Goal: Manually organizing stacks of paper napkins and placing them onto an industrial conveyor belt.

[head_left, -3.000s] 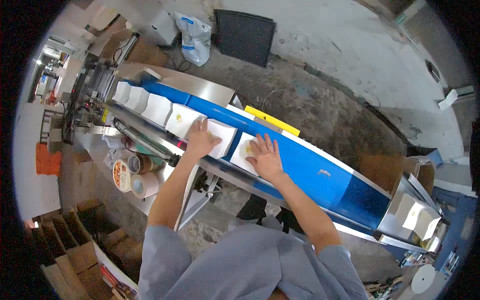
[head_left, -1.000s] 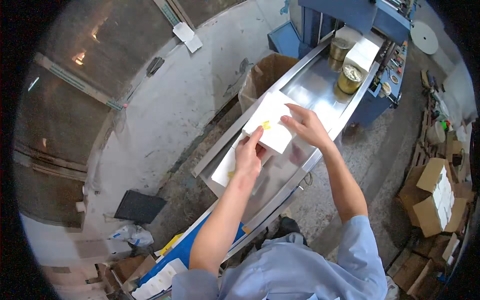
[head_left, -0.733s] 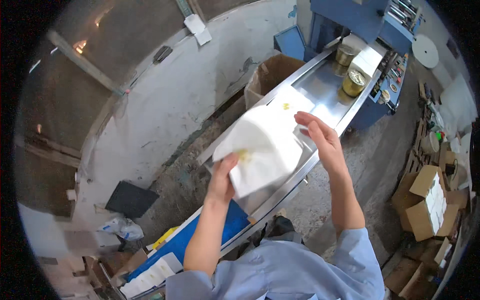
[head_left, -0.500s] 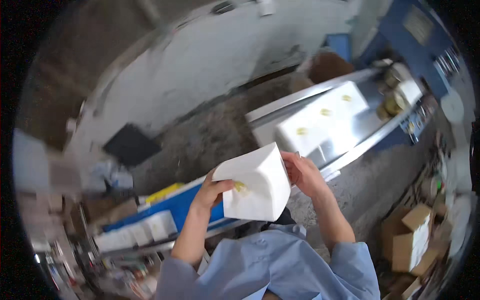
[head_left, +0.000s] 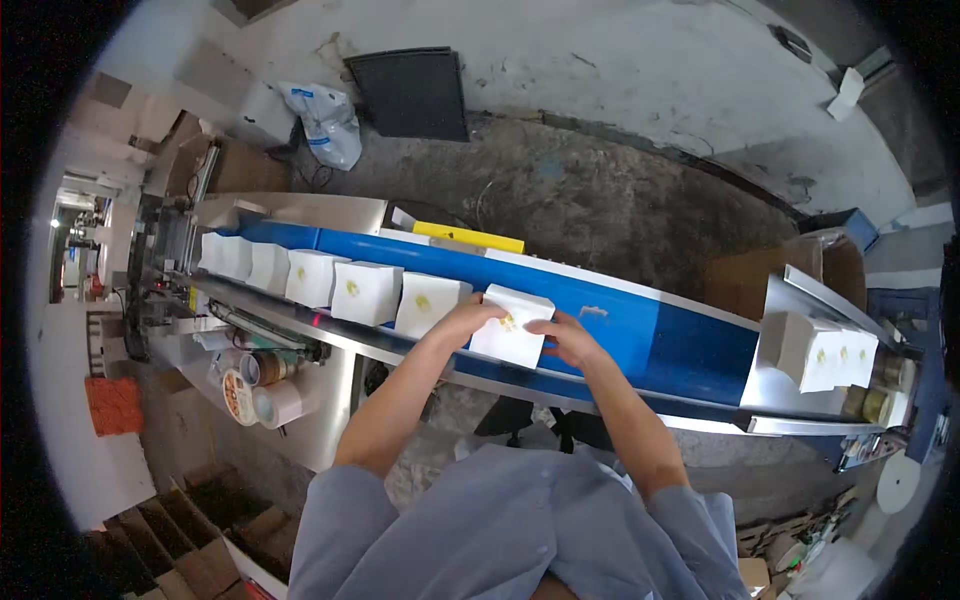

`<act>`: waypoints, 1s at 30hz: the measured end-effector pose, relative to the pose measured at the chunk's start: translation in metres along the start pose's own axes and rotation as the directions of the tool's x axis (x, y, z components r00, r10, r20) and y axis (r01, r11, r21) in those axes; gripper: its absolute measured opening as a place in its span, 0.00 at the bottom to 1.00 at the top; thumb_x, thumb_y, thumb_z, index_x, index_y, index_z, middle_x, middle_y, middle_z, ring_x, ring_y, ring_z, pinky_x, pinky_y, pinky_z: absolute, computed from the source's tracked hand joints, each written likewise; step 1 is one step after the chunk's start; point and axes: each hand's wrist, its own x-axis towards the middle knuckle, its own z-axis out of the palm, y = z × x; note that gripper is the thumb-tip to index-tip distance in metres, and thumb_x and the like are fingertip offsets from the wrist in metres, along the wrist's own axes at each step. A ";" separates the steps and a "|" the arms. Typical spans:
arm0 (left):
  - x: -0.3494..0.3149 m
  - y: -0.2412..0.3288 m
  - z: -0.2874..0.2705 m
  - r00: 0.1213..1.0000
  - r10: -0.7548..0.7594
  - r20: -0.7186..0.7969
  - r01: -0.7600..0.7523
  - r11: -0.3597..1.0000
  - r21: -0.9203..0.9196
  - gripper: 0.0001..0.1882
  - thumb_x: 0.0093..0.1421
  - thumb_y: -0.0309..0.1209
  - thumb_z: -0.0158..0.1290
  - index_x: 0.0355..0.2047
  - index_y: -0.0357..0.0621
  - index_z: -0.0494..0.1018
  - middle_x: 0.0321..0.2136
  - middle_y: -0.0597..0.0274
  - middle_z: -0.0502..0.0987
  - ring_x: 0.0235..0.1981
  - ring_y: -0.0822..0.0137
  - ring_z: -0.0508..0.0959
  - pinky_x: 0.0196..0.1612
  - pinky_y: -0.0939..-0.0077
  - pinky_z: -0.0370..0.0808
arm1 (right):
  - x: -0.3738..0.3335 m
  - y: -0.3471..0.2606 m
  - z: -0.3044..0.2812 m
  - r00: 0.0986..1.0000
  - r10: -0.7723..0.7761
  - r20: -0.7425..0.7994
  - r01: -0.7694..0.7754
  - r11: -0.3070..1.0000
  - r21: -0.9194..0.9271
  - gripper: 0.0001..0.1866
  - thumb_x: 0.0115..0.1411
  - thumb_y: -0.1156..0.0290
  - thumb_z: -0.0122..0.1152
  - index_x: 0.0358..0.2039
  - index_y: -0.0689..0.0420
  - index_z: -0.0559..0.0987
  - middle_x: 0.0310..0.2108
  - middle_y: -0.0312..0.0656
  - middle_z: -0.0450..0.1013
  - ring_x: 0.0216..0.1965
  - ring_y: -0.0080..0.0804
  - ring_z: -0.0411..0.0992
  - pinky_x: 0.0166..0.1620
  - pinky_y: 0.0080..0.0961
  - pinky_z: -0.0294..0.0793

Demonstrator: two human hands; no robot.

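Note:
A white paper stack (head_left: pixel 516 342) with a small yellow-green print stands on a blue conveyor belt (head_left: pixel 610 340) in front of me. My left hand (head_left: pixel 470 322) grips its left side, with the thumb on the printed face. On its other side, my right hand (head_left: pixel 568 342) holds the right edge, fingers partly hidden behind it. Just left of it, close to my left hand, is another printed stack (head_left: pixel 428 303). A line of several similar stacks (head_left: pixel 368 290) runs on along the belt to the far left.
At the belt's right end, a metal tray (head_left: pixel 765 370) carries more printed white stacks (head_left: pixel 822 355). A yellow bar (head_left: pixel 468 237) lies along the belt's far side. Tape rolls (head_left: pixel 262 368) sit on a side table at left. Cardboard boxes (head_left: pixel 200 560) stand at lower left.
My view has swung from the metal tray toward the belt. The white stack, held tilted in both hands before, now stands on the belt in line with the others.

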 end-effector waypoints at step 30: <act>-0.018 0.057 0.092 0.692 0.678 -0.250 -0.530 0.712 0.461 0.32 0.65 0.38 0.53 0.63 0.33 0.58 0.58 0.48 0.66 0.58 0.61 0.68 0.61 0.69 0.62 | -0.171 -0.038 -0.086 0.789 -0.609 0.085 0.602 0.737 -0.307 0.34 0.62 0.56 0.60 0.60 0.68 0.64 0.53 0.52 0.72 0.55 0.38 0.70 0.57 0.32 0.68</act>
